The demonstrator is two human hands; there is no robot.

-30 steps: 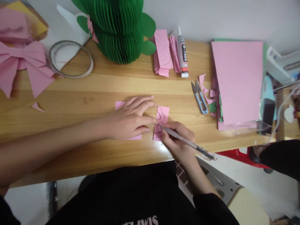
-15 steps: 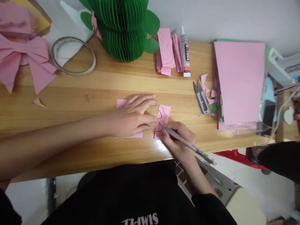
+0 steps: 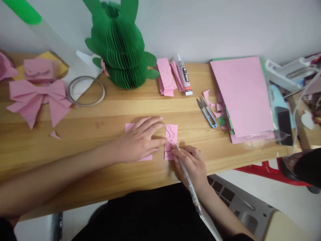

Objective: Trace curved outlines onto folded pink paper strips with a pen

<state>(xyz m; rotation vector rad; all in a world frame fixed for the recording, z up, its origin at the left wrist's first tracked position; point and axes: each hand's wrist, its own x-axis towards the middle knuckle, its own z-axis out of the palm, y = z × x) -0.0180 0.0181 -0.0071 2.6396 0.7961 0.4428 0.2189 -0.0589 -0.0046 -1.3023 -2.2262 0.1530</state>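
Note:
My left hand (image 3: 141,140) lies flat with its fingers stretched out, covering most of a pink sheet of paper (image 3: 147,157). One fingertip reaches the left edge of a narrow pink paper strip (image 3: 172,131), which has curved dark outlines drawn on it. Closed round a clear pen (image 3: 190,185), my right hand (image 3: 193,165) rests at the strip's lower right. The pen slants across that hand with its tip pointing up and away, and the fingertips are against the strip. Whether the thumb and fingers also grip the strip cannot be made out.
Farther back stand a green honeycomb paper figure (image 3: 125,57), stacked pink strips (image 3: 166,75) and a glue tube (image 3: 185,76). Blue thread snips (image 3: 207,113) lie near pink sheets (image 3: 243,97). Left are a tape roll (image 3: 101,95) and a pink paper bow (image 3: 41,95).
The pen tip has left the strip's left side; the pen has swung steeper in my right hand, whose fingertips now meet the strip. My left hand stays spread. The view has tilted up.

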